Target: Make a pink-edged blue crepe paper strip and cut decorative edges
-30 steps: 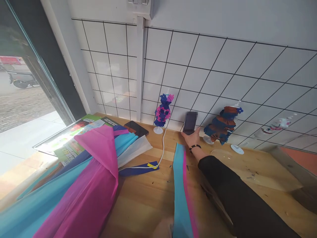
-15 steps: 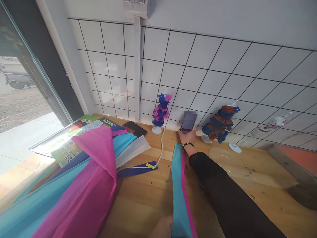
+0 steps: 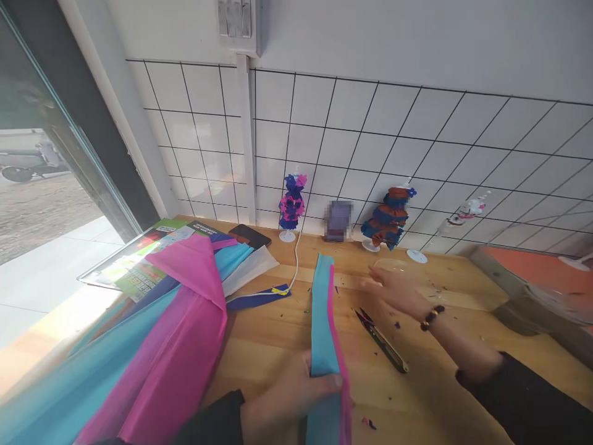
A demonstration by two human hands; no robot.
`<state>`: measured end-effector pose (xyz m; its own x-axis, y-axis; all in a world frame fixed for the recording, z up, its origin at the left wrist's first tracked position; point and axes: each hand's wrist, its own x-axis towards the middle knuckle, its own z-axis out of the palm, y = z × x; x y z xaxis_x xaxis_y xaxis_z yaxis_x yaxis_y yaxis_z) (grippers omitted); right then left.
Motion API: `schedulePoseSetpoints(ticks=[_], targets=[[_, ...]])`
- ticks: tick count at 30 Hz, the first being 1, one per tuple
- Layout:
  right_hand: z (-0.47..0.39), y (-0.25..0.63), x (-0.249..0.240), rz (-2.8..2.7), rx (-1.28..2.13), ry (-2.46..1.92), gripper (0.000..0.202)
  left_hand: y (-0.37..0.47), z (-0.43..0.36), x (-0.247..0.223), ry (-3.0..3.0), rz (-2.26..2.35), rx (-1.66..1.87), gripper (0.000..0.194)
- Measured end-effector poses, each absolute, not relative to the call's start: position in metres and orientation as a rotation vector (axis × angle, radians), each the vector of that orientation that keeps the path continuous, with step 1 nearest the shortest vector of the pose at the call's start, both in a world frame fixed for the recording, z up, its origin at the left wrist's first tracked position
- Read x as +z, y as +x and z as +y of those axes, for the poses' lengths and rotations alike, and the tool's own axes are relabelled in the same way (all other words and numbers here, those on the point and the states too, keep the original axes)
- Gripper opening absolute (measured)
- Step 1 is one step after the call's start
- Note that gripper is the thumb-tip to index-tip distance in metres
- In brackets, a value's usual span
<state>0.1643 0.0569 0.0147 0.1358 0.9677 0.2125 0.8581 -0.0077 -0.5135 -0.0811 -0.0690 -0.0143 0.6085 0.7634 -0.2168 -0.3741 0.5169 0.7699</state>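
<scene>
Turquoise strip (image 3: 320, 309) lying on the wooden table (image 3: 259, 352) over a pink strip (image 3: 330, 296), which shows along its right edge; long axis runs from the person out toward the tiled wall. Left hand (image 3: 301, 383) is the nearer one, already on the pair low down: thumb across the top, remaining fingers mostly tucked out of sight at the left edge, so grasping both layers, as I read it. Right hand (image 3: 396, 293) hangs to the right of the strips' far half, fingers loosely parted and blurred, nothing seen in their grip. Relation that counts, in my judgement: strips lie to the left of those fingertips, near but not touching, and crosswise to the way they point. Snips (image 3: 385, 346) rest slantwise on the near side of the right hand, points aimed far-left, butt toward the near right; no contact with the fingers that I can make out. Against half a second ago: right hand was at the phone-like device (image 3: 340, 221) by the wall, covering its lower part; now it is well back from there, the device stands free, and the snips are in plain view beyond the sleeve. Left hand, then a partial blur, now shows thumb and wrist
</scene>
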Motion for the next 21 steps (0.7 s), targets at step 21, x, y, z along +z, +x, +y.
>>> schedulePoseSetpoints(ticks=[21], targets=[[-0.054,0.190,-0.015,-1.743,0.486,-1.581,0.040,-0.027,-0.034,-0.019,0.814,0.698,1.134,0.041]])
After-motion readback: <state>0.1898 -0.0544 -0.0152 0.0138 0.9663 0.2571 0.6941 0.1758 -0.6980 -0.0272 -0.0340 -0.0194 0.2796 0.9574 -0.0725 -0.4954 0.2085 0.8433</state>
